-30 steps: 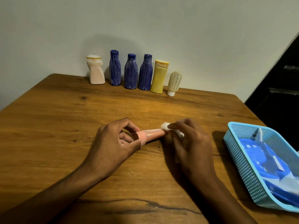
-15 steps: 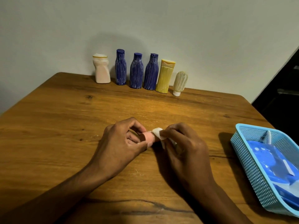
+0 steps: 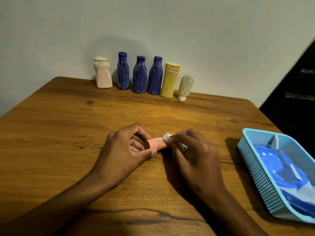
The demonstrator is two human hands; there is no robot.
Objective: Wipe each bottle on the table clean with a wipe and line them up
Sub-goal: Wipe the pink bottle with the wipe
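We see the left hand (image 3: 122, 150) pinching the capped end of a small pink bottle (image 3: 156, 144) lying sideways near the centre of the tabletop (image 3: 68, 133). The right hand (image 3: 196, 154) grips a white wipe (image 3: 167, 137) pressed against the bottle's body. At twelve o'clock six bottles (image 3: 139, 77) stand in a row along the wall. At three o'clock sits a blue basket (image 3: 255, 167).

Two bare forearms, no sleeves, left hand (image 3: 124, 150) & right hand (image 3: 196, 155) bare, short nails.
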